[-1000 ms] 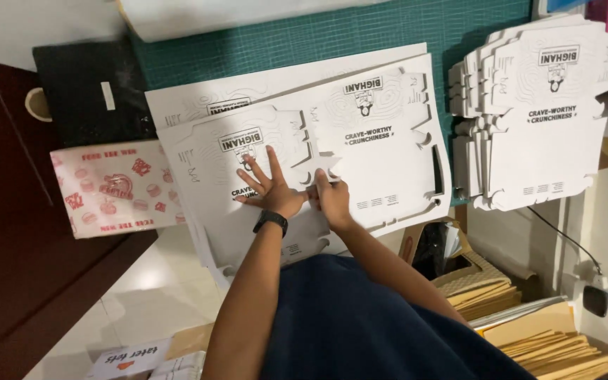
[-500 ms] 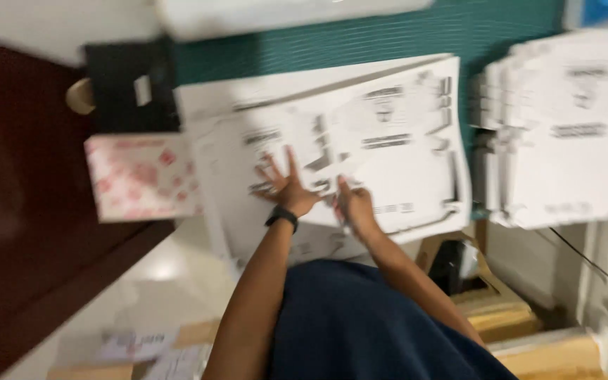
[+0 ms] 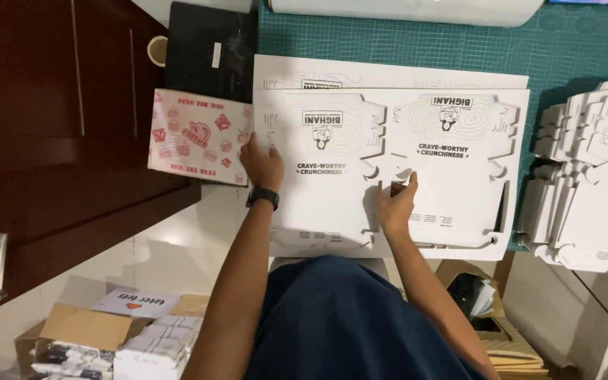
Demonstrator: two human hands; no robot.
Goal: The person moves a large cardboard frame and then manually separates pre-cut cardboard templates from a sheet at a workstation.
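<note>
I count two hands at work: my left hand (image 3: 262, 165) and my right hand (image 3: 397, 204), both on one white die-cut sheet (image 3: 388, 169) bearing two printed box outlines side by side. At least one more sheet (image 3: 388, 72) lies beneath it. One stack of punched-out box blanks (image 3: 592, 190) stands to the right; its number cannot be told. One red-patterned paper packet (image 3: 195, 137), one black case (image 3: 209, 49), one tape roll (image 3: 156, 51), one green cutting mat (image 3: 416, 46).
</note>
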